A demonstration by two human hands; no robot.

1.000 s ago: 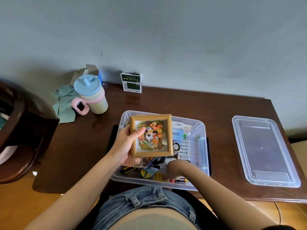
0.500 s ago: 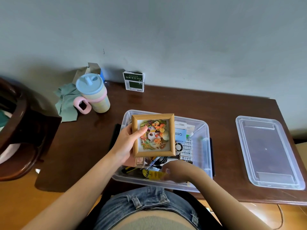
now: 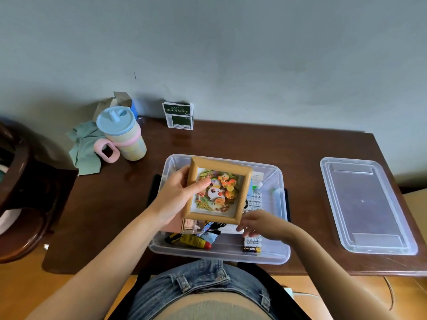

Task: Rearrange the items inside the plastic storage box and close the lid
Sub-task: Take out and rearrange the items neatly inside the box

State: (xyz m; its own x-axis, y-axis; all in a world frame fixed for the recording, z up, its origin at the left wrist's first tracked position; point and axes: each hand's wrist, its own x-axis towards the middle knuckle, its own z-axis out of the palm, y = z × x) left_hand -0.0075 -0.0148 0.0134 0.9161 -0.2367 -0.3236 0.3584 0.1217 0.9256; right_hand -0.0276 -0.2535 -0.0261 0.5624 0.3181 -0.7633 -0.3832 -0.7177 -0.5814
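A clear plastic storage box [image 3: 280, 255] stands at the table's front edge, holding several small items: a yellow tube [image 3: 193, 241], batteries [image 3: 252, 246], a white packet. My left hand [image 3: 176, 199] grips a small wooden picture frame [image 3: 218, 194] by its left side and holds it tilted above the box. My right hand [image 3: 258, 224] reaches into the box below the frame's lower right corner, fingers spread over the items; I cannot see it holding anything. The clear lid [image 3: 365, 204] lies flat on the table to the right, apart from the box.
A pastel cup with a blue lid and pink handle [image 3: 122, 135] stands at the back left beside a green cloth [image 3: 84, 147]. A green and white carton [image 3: 179, 116] leans at the wall. A dark wooden chair [image 3: 18, 192] is at the left.
My right hand has moved from the box's front edge up and to the right, under the frame's corner. The frame has tilted a little in my left hand.
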